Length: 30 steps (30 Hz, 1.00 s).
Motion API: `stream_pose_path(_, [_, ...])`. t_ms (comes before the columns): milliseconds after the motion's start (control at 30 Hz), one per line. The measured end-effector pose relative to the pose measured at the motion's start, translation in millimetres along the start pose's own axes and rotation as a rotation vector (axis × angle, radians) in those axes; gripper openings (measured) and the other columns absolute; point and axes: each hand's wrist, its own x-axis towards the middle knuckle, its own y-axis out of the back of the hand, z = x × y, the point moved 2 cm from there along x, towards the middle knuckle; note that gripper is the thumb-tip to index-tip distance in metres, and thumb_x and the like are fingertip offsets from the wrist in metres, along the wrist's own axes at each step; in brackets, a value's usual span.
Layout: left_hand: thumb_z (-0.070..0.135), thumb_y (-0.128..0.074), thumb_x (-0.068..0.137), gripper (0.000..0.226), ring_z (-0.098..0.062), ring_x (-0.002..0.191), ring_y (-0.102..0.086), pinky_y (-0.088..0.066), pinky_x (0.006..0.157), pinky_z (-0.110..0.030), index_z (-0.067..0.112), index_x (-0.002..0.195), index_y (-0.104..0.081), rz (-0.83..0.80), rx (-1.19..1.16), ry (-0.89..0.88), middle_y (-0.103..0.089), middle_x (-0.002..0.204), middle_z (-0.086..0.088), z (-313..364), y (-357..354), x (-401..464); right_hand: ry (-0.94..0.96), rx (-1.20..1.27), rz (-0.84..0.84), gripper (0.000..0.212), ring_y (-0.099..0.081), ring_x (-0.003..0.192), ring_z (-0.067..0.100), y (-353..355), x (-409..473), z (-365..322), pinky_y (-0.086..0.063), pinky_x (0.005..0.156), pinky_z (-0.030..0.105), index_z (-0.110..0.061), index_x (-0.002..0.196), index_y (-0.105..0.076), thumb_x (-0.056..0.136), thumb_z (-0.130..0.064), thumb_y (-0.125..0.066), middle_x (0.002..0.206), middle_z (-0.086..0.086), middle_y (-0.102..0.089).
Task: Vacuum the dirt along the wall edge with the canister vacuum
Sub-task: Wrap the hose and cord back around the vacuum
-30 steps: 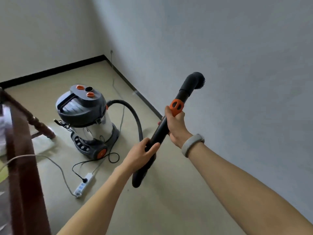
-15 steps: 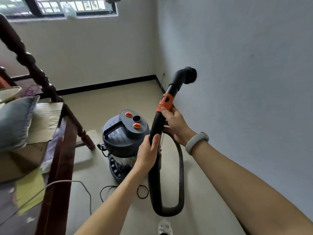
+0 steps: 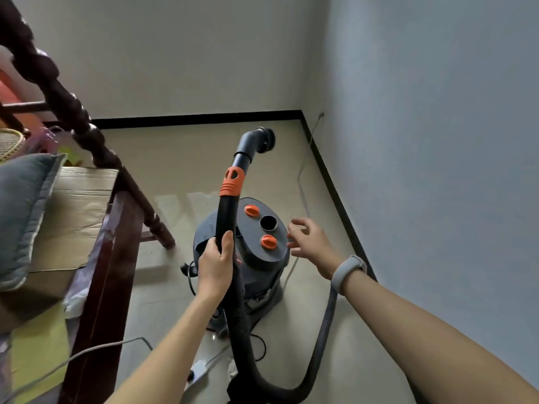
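Observation:
The grey canister vacuum [image 3: 262,252] stands on the beige floor just below me, two orange knobs and a round port on its lid. My left hand [image 3: 217,265] grips the black wand [image 3: 227,217], which stands upright with an orange collar and a round brush nozzle [image 3: 264,139] at its top. The black hose [image 3: 315,357] loops down from the wand and up behind my right arm. My right hand [image 3: 310,243] hovers with spread fingers just right of the lid, holding nothing. The wall edge with its black skirting [image 3: 335,188] runs along the right.
A dark wooden bed frame [image 3: 99,287] with cardboard, a grey cushion and clutter fills the left side. A white power strip [image 3: 199,370] and loose cables lie on the floor by my feet. A thin grey cord [image 3: 303,170] trails along the right wall.
My right hand has let go of the wand and moved right beside the canister lid. The view has tilted down over the vacuum. My left hand still grips the wand.

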Motion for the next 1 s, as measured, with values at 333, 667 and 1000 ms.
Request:
stream_pose_path(333, [0.052, -0.040, 0.094, 0.040, -0.020, 0.062, -0.063, -0.053, 0.068, -0.045, 0.019, 0.075, -0.051, 0.033, 0.165, 0.188, -0.062, 0.062, -0.001, -102, -8, 71, -0.054, -0.558, -0.096, 0.033, -0.055, 0.090, 0.019, -20, 135, 100, -0.048, 0.080, 0.029, -0.011, 0.128, -0.052, 0.095, -0.019, -0.052, 0.105, 0.012, -0.059])
stream_pose_path(667, [0.058, -0.034, 0.092, 0.044, -0.016, 0.063, -0.061, -0.046, 0.064, -0.036, 0.020, 0.077, -0.051, 0.178, 0.189, 0.270, -0.063, 0.062, 0.000, -150, -43, 96, 0.569, -1.149, -0.336, 0.016, -0.048, 0.097, 0.035, -48, 209, 130, -0.044, 0.072, 0.043, -0.001, 0.100, -0.054, 0.084, 0.001, -0.051, 0.105, 0.017, -0.053])
stream_pose_path(1000, [0.047, -0.039, 0.097, 0.044, -0.015, 0.061, -0.060, -0.044, 0.060, -0.032, 0.012, 0.074, -0.053, 0.200, 0.199, 0.333, -0.063, 0.062, -0.001, -156, -48, 93, 0.689, -1.104, -0.605, 0.028, -0.048, 0.107, 0.025, -35, 244, 105, -0.045, 0.083, 0.038, -0.010, 0.115, -0.058, 0.092, -0.026, -0.058, 0.112, 0.006, -0.058])
